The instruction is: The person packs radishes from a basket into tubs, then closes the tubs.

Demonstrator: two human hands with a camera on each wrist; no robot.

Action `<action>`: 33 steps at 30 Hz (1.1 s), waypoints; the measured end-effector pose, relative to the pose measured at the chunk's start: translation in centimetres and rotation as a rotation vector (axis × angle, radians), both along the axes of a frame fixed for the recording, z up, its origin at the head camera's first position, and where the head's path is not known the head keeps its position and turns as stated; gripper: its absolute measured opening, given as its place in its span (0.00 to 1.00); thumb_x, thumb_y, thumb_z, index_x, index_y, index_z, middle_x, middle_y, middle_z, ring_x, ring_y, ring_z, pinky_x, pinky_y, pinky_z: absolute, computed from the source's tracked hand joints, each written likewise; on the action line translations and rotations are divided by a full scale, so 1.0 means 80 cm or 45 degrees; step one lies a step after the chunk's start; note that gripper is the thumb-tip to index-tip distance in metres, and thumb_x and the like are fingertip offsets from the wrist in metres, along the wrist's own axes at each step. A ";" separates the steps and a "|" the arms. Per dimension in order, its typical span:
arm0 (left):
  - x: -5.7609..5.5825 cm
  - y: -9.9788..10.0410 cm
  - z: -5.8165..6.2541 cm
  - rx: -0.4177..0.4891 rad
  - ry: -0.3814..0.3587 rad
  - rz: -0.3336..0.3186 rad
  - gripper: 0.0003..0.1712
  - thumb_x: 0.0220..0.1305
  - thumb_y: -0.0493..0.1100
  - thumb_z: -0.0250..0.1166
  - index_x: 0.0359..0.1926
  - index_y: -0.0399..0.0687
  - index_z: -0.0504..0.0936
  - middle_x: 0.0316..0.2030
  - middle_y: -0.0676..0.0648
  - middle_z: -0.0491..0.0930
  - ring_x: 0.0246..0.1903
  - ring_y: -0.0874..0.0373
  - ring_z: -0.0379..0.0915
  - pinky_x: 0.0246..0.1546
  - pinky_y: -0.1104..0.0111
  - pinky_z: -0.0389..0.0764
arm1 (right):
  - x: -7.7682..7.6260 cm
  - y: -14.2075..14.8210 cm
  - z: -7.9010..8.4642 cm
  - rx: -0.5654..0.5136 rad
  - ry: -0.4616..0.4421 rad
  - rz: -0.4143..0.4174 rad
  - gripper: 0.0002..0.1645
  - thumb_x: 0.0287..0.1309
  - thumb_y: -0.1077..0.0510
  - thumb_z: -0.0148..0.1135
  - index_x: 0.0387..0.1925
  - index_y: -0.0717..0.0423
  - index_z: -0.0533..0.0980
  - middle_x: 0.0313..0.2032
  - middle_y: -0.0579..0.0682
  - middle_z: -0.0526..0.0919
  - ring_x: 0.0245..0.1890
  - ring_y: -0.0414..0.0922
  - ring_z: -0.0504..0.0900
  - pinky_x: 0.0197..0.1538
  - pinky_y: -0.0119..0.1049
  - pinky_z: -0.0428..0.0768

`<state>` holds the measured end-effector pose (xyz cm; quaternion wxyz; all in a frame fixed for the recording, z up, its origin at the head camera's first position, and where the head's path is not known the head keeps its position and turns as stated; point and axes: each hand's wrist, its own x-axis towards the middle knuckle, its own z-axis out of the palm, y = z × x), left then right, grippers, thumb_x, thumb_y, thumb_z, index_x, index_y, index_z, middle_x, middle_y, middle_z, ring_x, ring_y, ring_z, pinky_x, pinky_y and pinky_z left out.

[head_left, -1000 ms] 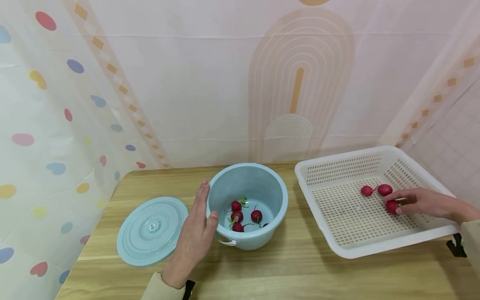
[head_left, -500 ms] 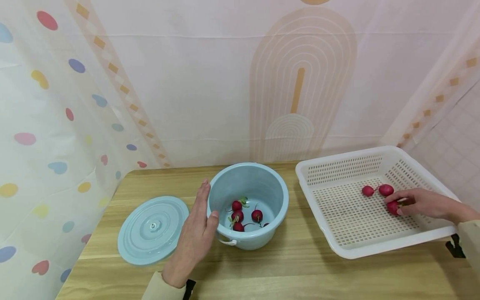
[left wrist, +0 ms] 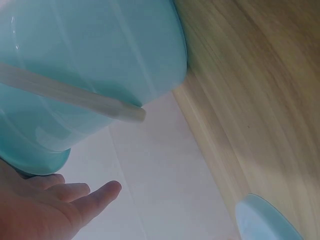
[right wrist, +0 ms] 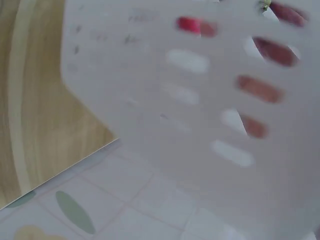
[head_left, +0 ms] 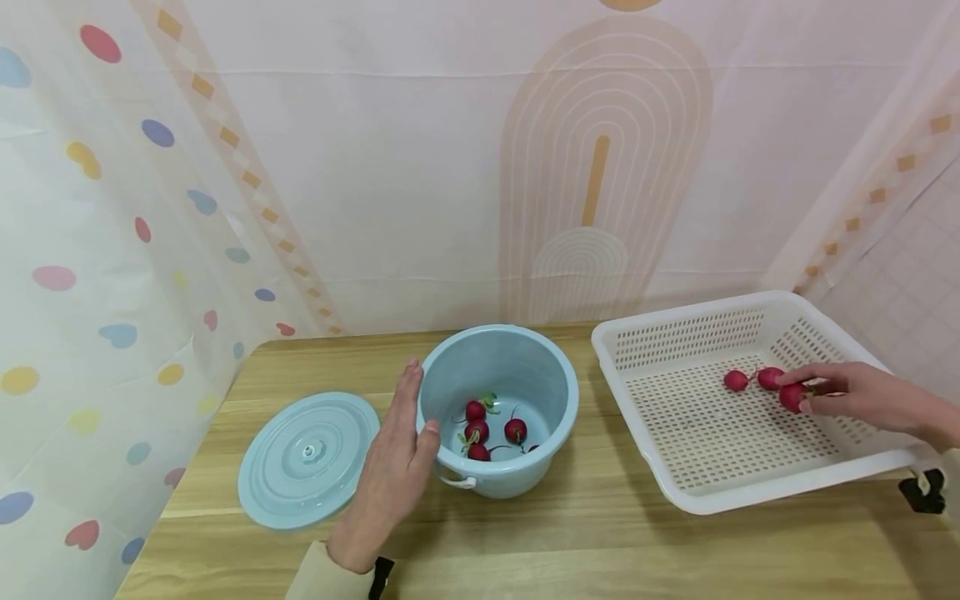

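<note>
Table (head_left: 585, 542) is topped in light wood, streaky grain. Three items are set directly on it. Left: round blue lid (head_left: 309, 454), laid flat, knob up. Middle: blue bucket (head_left: 506, 479), stood upright. Right: white perforated basket (head_left: 697, 433), placed askew to the back edge. Bucket is spaced apart from both lid and basket.

Bucket (head_left: 501, 483) sits between lid (head_left: 309, 458) and basket (head_left: 720, 446), holding apparently five radishes (head_left: 515, 431).
</note>
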<state>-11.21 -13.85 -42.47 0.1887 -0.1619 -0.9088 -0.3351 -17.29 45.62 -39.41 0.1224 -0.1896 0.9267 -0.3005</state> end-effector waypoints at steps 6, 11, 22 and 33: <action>-0.001 -0.001 0.002 -0.006 0.020 -0.008 0.38 0.79 0.47 0.50 0.82 0.38 0.50 0.81 0.41 0.51 0.79 0.46 0.47 0.74 0.44 0.59 | 0.009 -0.008 0.012 0.017 0.036 -0.088 0.18 0.70 0.62 0.64 0.59 0.57 0.80 0.50 0.43 0.85 0.40 0.28 0.79 0.37 0.30 0.80; 0.001 0.000 0.002 -0.010 0.039 -0.008 0.38 0.79 0.47 0.51 0.81 0.36 0.51 0.80 0.39 0.52 0.79 0.44 0.49 0.73 0.44 0.61 | 0.023 -0.016 0.019 0.070 0.096 -0.162 0.23 0.71 0.57 0.64 0.62 0.63 0.77 0.54 0.59 0.84 0.42 0.25 0.78 0.37 0.30 0.81; 0.000 0.002 0.004 -0.009 0.023 0.000 0.38 0.78 0.50 0.51 0.80 0.39 0.54 0.80 0.41 0.54 0.78 0.44 0.51 0.71 0.44 0.64 | 0.050 -0.035 0.024 -0.072 0.269 -0.295 0.21 0.69 0.60 0.65 0.61 0.63 0.78 0.44 0.25 0.76 0.39 0.24 0.79 0.34 0.23 0.80; -0.001 -0.001 0.002 0.003 0.041 0.014 0.38 0.77 0.51 0.52 0.80 0.39 0.56 0.79 0.41 0.57 0.77 0.43 0.53 0.69 0.42 0.66 | 0.071 -0.065 0.031 -0.292 0.335 -0.395 0.20 0.71 0.63 0.63 0.62 0.53 0.80 0.42 0.21 0.81 0.38 0.24 0.82 0.36 0.17 0.78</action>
